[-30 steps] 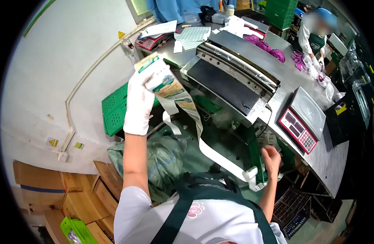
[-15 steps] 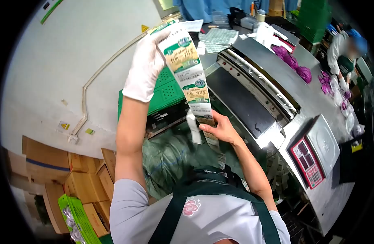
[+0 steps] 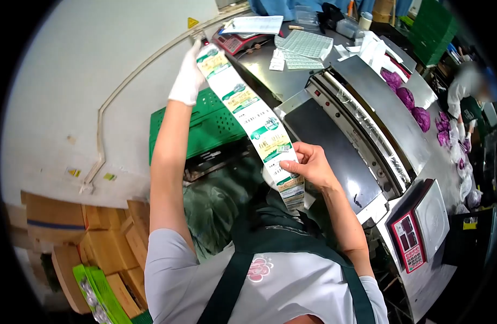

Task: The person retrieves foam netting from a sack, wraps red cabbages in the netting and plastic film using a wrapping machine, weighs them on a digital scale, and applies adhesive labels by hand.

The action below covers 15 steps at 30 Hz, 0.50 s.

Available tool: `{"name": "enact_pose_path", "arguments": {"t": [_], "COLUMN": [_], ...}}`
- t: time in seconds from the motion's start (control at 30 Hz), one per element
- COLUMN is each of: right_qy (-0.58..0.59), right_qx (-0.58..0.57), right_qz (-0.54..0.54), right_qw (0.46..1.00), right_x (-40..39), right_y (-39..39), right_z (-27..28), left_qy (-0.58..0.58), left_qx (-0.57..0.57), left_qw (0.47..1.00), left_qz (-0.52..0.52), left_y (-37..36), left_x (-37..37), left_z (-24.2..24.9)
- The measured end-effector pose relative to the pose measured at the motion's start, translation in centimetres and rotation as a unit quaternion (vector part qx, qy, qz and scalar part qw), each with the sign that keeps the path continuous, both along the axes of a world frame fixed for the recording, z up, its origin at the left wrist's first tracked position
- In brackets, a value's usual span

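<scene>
A long strip of printed labels (image 3: 271, 141), green, white and yellow, runs slantwise between my two hands. My left hand (image 3: 189, 78), in a white glove, is raised beside the wall and closed on the strip's upper end; its fingertips are partly hidden. Lower down, my bare right hand (image 3: 312, 166) pinches the strip's edge between thumb and fingers. Below that hand the strip hangs toward the dark green apron (image 3: 291, 243), where its lower end is hard to make out.
A green crate (image 3: 205, 120) stands behind the strip. To the right are a sealing machine (image 3: 351, 121), a scale (image 3: 413, 237) and wrapped purple bundles (image 3: 405, 98). Cardboard boxes (image 3: 105, 245) lie lower left. Another person (image 3: 464, 92) works at far right.
My left hand has moved up and away, and a longer stretch of the label strip now spans between my hands. My right hand is slightly farther right and still grips the strip.
</scene>
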State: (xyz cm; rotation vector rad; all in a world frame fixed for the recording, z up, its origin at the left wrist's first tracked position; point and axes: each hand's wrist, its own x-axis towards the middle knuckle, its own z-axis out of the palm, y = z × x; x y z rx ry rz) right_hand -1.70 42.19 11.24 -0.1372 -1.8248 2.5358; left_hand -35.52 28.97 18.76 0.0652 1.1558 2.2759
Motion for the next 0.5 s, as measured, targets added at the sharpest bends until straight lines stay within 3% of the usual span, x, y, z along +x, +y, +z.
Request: {"name": "enact_pose_path", "arguments": {"t": [0.07,0.13,0.2,0.23,0.33,0.4,0.5], "right_qy": [-0.004,-0.013,-0.017,-0.017,-0.032,-0.032,-0.042], "right_qx": [0.002,0.004,0.008,-0.020,-0.049,-0.040,-0.058], "right_qz": [-0.045,-0.101,-0.134,-0.146,-0.176,-0.202,-0.215], "right_qw": [0.999,0.995,0.991,0.989,0.983,0.978,0.974], "right_x": [-2.7,-5.7,-9.0,-10.8,-15.1,-17.6,-20.2], "right_y": [0.7,1.3,2.6,3.1,4.3,4.9,5.4], "right_z": [0.6,1.6,1.9,2.0,2.7,2.5,1.9], "left_qy": [-0.040,-0.001,-0.013,-0.015,-0.032,0.133,0.127], "left_qx": [-0.014,-0.054,-0.090,-0.056,0.086,0.044,-0.016], "left_qw": [0.998,0.989,0.951,0.946,0.921,0.906,0.921], "left_qz": [-0.041,-0.140,-0.295,-0.320,-0.377,-0.399,-0.369], "left_y": [1.3,2.3,2.5,2.5,2.2,1.8,2.1], "left_x": [0.7,2.5,6.3,6.9,8.6,9.2,9.2], "left_z": [-3.2,-7.3,-7.7,-9.2,-12.2,-11.6,-9.9]}}
